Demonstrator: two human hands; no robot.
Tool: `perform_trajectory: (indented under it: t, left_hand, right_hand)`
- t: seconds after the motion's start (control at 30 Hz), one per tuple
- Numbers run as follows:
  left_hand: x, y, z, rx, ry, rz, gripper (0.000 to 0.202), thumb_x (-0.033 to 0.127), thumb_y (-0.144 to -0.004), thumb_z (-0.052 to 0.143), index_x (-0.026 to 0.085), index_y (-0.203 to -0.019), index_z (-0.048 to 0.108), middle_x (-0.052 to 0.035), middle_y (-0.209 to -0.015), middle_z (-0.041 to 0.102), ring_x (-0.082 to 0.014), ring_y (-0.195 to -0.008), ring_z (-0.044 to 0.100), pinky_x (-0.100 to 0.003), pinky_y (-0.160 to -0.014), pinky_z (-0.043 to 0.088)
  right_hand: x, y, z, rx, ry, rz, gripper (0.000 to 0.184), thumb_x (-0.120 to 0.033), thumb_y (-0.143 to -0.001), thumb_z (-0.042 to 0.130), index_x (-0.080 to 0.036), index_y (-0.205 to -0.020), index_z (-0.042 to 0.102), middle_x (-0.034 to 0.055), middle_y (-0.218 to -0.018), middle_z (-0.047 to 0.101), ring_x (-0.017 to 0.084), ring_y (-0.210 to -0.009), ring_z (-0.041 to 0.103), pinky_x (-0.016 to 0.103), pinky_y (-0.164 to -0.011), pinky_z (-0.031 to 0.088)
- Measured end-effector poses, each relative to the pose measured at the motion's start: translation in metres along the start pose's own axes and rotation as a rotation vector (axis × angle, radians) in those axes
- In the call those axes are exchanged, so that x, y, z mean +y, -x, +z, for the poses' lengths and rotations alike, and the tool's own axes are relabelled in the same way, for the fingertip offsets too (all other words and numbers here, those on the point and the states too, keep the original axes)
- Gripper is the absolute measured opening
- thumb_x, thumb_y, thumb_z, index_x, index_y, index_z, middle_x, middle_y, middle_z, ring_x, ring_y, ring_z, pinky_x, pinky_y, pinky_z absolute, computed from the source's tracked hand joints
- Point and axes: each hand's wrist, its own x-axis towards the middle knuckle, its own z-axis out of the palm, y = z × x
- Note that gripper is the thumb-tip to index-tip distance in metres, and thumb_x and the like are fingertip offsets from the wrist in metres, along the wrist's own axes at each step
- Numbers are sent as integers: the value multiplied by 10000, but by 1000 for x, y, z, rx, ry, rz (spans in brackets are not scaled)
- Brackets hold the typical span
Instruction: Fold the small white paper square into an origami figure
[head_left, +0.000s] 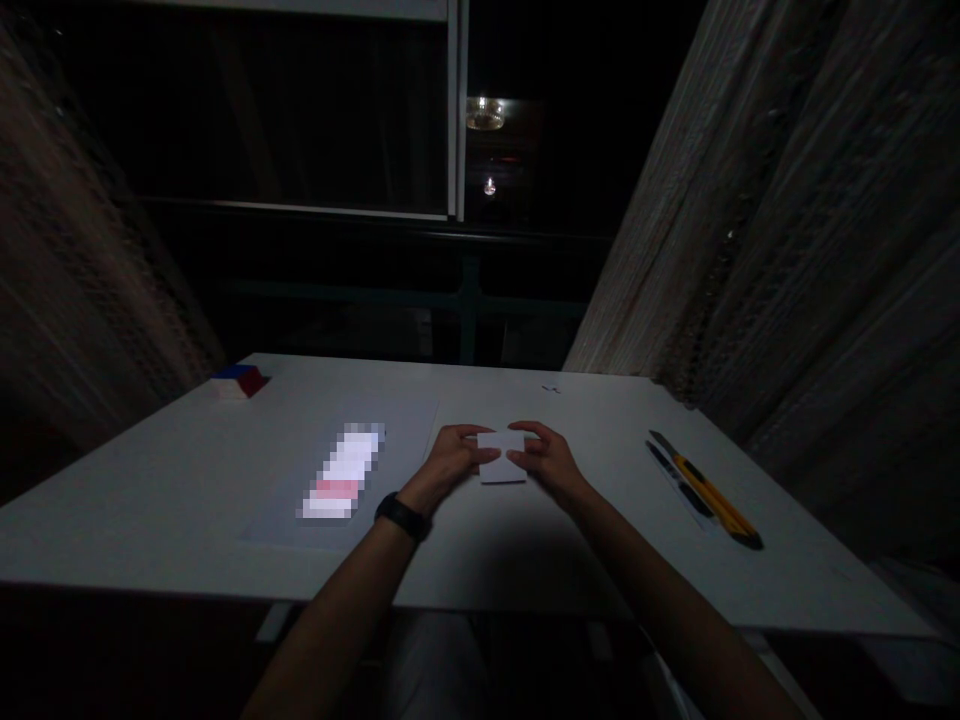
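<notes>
A small white folded paper (501, 458) lies on the white table (187, 500) near its middle. My left hand (448, 462) pinches its left edge, fingers closed on it; a dark watch sits on that wrist. My right hand (546, 458) grips the paper's right edge in the same way. Both hands rest low on the table surface.
A larger sheet with a blurred-out patch (341, 470) lies to the left. A yellow utility knife (716, 500) and a dark pen (675, 478) lie at the right. A red and blue cube (236, 381) sits at the far left corner. Curtains hang on both sides of a dark window.
</notes>
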Motion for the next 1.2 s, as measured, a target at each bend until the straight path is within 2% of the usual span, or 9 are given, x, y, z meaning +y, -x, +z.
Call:
perform_trajectory:
  t: [0.07,0.2,0.4,0.5,0.63,0.77,0.9,1.07,1.2]
  left_hand:
    - [2,1,0,-7,-57,-3,495,210,-455,777,62,-901,623,-10,-524,574,-98,-453,520,-212,-460,404]
    - [7,5,3,-3,-234,11,489,229,-469,772,66,-910,639,63,-377,444,-50,-350,388,-187,-394,323]
    - [7,6,4,-39,-317,26,461,238,-487,759,68,-901,647,35,-427,498,-65,-383,419,-195,-405,321]
    - [5,4,2,-29,-329,37,479,233,-503,750,65,-936,634,25,-447,517,-70,-392,433,-196,-409,329]
    - [7,4,2,-16,-293,35,531,217,-551,725,70,-1041,583,45,-414,488,-64,-365,417,-190,-399,324]
    - [8,4,3,-28,-244,13,520,218,-534,740,66,-1007,589,30,-455,521,-69,-391,451,-195,-421,361]
    - [4,2,2,-51,-110,8,506,238,-536,743,72,-986,584,-24,-575,597,-93,-474,524,-203,-462,405]
    - [3,2,0,-16,16,0,547,219,-553,736,91,-1050,546,-31,-593,606,-116,-513,558,-228,-493,449]
    - [9,4,1,40,40,-47,526,161,-546,736,91,-1036,561,-62,-644,627,-138,-552,583,-249,-512,474]
  right_hand:
    - [-1,0,1,-2,-4,2,544,-308,-542,707,-164,-1033,522,3,-632,631,162,-567,591,269,-525,450]
    - [-4,0,2,64,75,5,490,-326,-550,698,-151,-984,554,-44,-458,550,123,-430,516,229,-439,390]
    - [-3,-2,-2,45,87,38,492,-324,-522,719,-141,-952,565,-19,-499,577,133,-449,534,244,-450,397]
    - [-3,-2,-2,-10,44,57,520,-316,-515,723,-144,-971,543,-4,-562,612,146,-496,567,264,-492,430]
    - [-5,-1,0,-70,35,71,561,-276,-497,733,-142,-994,511,-12,-574,616,150,-525,583,272,-522,446]
    - [-3,0,1,-37,21,45,556,-279,-513,715,-151,-1005,490,-15,-576,614,148,-513,579,258,-492,436]
    - [-1,-1,-2,26,44,38,504,-286,-515,714,-155,-957,509,4,-595,625,163,-526,589,270,-496,449]
    - [-2,-2,-5,-45,-16,18,580,-289,-540,719,-175,-1063,498,32,-714,651,188,-641,617,320,-595,480]
    - [-2,-2,-6,-54,-16,-48,573,-270,-506,741,-169,-1039,556,51,-813,653,200,-742,614,349,-680,475]
